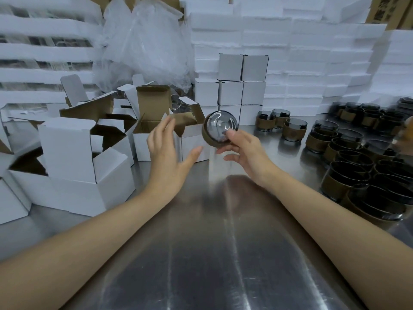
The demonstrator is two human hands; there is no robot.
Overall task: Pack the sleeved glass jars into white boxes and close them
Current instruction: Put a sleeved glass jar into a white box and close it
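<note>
My right hand pinches a glass jar with a brown sleeve, tipped on its side so that its round glass end faces me, just above the metal table. My left hand is spread with straight fingers beside an open white box, whose brown-lined flaps stand up right behind the jar. The thumb reaches toward the box's front wall; I cannot tell whether it touches.
Several open white boxes crowd the left side. Closed white boxes are stacked behind the centre. Many sleeved jars fill the right of the steel table. White foam sheets and plastic bags form the back wall.
</note>
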